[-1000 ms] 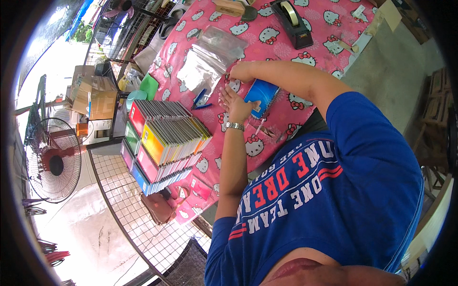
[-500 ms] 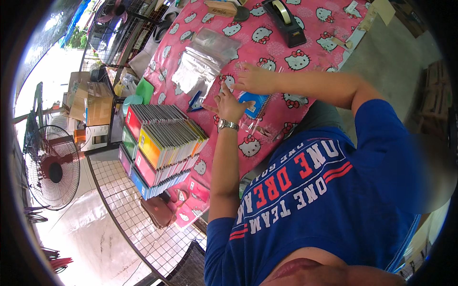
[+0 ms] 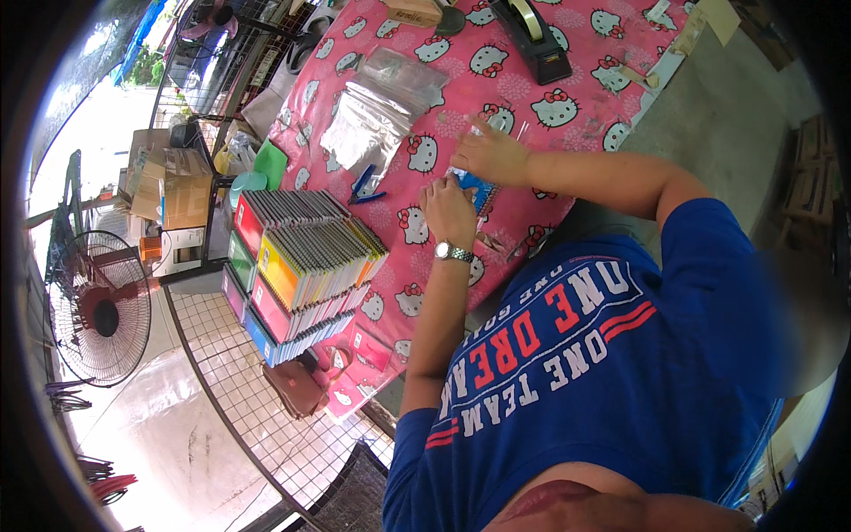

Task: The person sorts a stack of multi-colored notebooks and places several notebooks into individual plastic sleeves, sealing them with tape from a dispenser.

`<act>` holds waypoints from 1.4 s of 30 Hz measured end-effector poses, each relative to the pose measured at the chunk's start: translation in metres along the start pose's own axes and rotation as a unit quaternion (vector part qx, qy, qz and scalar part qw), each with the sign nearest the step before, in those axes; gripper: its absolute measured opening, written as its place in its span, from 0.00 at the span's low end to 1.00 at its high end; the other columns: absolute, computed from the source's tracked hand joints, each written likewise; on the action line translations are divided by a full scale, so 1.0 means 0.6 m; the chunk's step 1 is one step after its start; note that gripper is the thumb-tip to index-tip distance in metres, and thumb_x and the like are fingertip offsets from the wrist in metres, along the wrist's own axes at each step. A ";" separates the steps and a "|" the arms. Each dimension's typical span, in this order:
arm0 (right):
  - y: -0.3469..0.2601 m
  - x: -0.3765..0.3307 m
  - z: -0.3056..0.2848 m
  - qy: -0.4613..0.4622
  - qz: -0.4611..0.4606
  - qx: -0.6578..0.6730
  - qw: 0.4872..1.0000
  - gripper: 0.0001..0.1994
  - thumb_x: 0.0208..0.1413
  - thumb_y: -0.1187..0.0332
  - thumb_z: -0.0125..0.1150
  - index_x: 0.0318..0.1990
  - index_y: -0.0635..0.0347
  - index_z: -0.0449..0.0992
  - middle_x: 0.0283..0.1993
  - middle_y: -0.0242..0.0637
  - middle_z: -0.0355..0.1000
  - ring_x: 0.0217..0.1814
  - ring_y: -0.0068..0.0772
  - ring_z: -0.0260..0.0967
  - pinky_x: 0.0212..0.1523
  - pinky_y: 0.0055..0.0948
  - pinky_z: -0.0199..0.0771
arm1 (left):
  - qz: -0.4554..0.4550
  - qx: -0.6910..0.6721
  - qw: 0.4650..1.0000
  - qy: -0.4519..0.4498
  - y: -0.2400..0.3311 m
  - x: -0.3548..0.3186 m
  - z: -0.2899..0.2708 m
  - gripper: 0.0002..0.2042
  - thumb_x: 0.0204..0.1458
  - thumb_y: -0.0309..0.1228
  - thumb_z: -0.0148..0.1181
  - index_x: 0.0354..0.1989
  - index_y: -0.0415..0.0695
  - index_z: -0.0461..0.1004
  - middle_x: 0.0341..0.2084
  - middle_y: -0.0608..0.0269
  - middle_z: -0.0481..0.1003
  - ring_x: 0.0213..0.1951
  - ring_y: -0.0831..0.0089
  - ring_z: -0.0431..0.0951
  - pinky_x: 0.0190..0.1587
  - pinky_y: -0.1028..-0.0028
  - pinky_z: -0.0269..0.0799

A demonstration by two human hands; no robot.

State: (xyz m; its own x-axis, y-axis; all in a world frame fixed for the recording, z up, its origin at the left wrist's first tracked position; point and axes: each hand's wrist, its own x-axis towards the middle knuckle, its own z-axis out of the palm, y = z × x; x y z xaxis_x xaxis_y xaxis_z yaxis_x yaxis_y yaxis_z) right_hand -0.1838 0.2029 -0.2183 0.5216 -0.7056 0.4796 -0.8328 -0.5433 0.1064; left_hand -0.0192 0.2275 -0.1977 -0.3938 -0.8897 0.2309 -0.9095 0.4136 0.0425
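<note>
A small blue spiral notebook lies on the pink table cover, with clear plastic around it, and both hands partly hide it. My left hand, wearing a metal watch at the wrist, has its fingers bent together over the notebook's left edge. At its far end my right hand grips the notebook and plastic, fingers curled and the tips partly hidden. To the left of my hands rests a blue-handled cutting tool. Beyond it lies a pile of clear plastic sleeves.
Tall stacks of colourful spiral notebooks stand at the table's left edge. A black tape dispenser is at the far side, near a small cardboard box. Left of the table are cardboard boxes and a fan.
My left hand has moved right and its spread fingers have bent onto the notebook's edge. My right hand has shifted slightly right and nearer, covering the notebook's far end.
</note>
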 end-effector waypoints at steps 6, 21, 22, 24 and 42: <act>0.103 -0.033 0.015 0.014 0.261 0.175 0.949 0.08 0.49 0.66 0.55 0.36 0.51 0.75 0.36 0.34 0.74 0.44 0.38 0.71 0.56 0.45 0.64 | -0.015 -0.064 0.994 -0.082 0.001 -0.005 0.000 0.16 0.47 0.36 0.61 0.39 0.35 0.75 0.38 0.50 0.72 0.46 0.56 0.69 0.51 0.61 0.63; 0.140 -0.018 0.208 -0.286 0.221 0.330 0.872 0.13 0.51 0.61 0.50 0.27 0.59 0.78 0.25 0.43 0.74 0.23 0.36 0.73 0.23 0.40 0.75 | 0.038 -0.053 0.992 -0.107 0.018 0.023 -0.001 0.12 0.46 0.30 0.62 0.33 0.33 0.74 0.37 0.45 0.72 0.44 0.50 0.70 0.48 0.58 0.65; 0.130 0.005 0.196 -0.317 0.285 0.377 0.822 0.13 0.50 0.61 0.51 0.26 0.58 0.78 0.25 0.42 0.73 0.23 0.36 0.72 0.23 0.40 0.74 | 0.036 -0.048 0.993 -0.101 -0.004 0.017 0.011 0.12 0.44 0.30 0.63 0.31 0.32 0.75 0.37 0.42 0.72 0.43 0.49 0.71 0.47 0.57 0.66; 0.099 0.050 0.158 -0.363 0.343 0.442 0.745 0.12 0.49 0.61 0.53 0.25 0.58 0.78 0.24 0.41 0.73 0.23 0.36 0.71 0.22 0.40 0.72 | 0.027 -0.042 0.996 -0.079 -0.032 0.003 0.023 0.12 0.43 0.30 0.64 0.30 0.32 0.75 0.35 0.42 0.73 0.41 0.49 0.72 0.45 0.57 0.67; -0.085 -0.100 -0.034 -0.008 0.143 0.136 0.980 0.15 0.39 0.56 0.60 0.33 0.55 0.77 0.43 0.43 0.72 0.49 0.47 0.67 0.47 0.55 0.63 | 0.235 -0.036 0.971 -0.025 0.008 0.033 0.066 0.12 0.40 0.31 0.67 0.31 0.37 0.79 0.29 0.48 0.75 0.34 0.52 0.75 0.39 0.60 0.70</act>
State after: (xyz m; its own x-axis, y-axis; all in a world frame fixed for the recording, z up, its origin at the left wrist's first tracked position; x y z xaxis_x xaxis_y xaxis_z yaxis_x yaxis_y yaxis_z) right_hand -0.1762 0.2825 -0.2348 0.2776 -0.8527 0.4424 -0.8666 -0.4210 -0.2677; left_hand -0.0367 0.2044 -0.2313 -0.7705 -0.6075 0.1933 -0.6172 0.7867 0.0124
